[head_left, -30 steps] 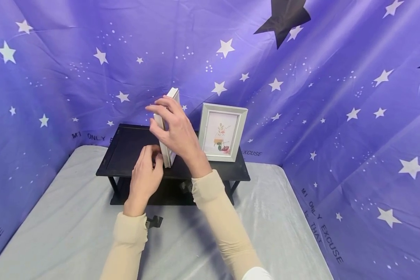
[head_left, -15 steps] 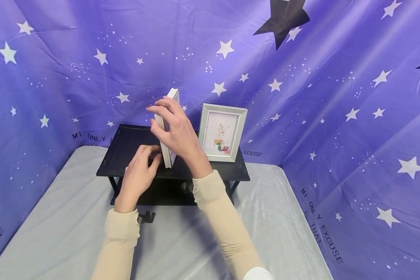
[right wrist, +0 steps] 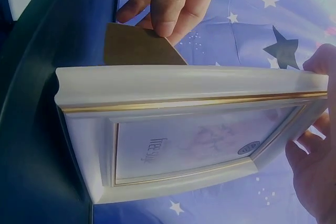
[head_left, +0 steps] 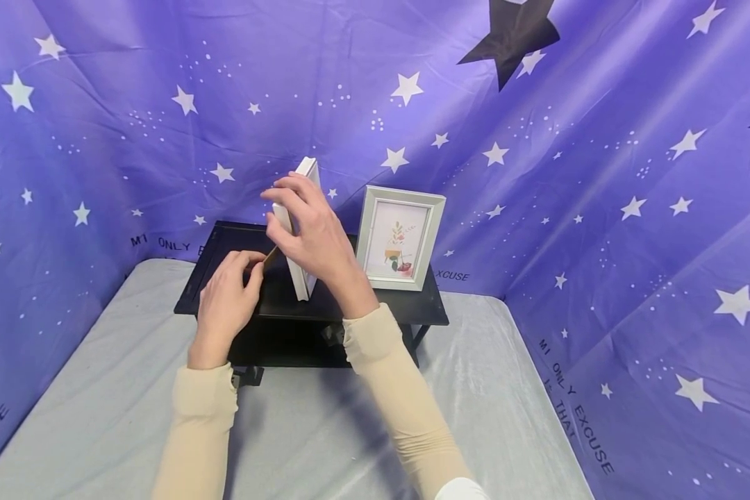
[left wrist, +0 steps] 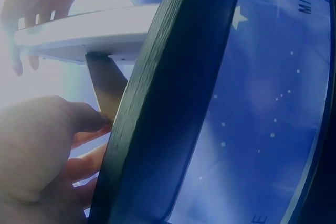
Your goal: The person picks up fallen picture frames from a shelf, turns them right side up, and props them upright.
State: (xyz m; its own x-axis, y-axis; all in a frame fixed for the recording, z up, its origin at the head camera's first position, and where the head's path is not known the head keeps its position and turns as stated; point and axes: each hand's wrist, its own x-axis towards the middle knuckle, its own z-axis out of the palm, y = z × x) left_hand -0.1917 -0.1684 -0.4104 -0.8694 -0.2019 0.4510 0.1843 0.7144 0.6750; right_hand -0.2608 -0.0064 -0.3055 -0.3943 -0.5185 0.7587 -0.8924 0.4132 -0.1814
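Observation:
A white picture frame (head_left: 301,281) with a thin gold line stands upright, edge-on, on a black two-tier shelf (head_left: 240,239). My right hand (head_left: 315,229) grips its upper part, thumb on one side and fingers on the other in the right wrist view. From the back of this frame a brown easel stand (right wrist: 134,45) sticks out. My left hand (head_left: 228,298) pinches that stand between thumb and fingers, left of the frame. Printed lettering shows faintly on the frame's front (right wrist: 184,145). The left wrist view is partly washed out by glare.
A second picture frame (head_left: 400,239), pale with a plant print, stands on the shelf's right side. Grey cloth (head_left: 475,389) lies beneath the shelf. Purple star-printed curtains (head_left: 350,83) close in the back and sides.
My left hand has moved left and slightly up, swinging the brown stand out from the frame's back. My right hand and the frame have hardly moved.

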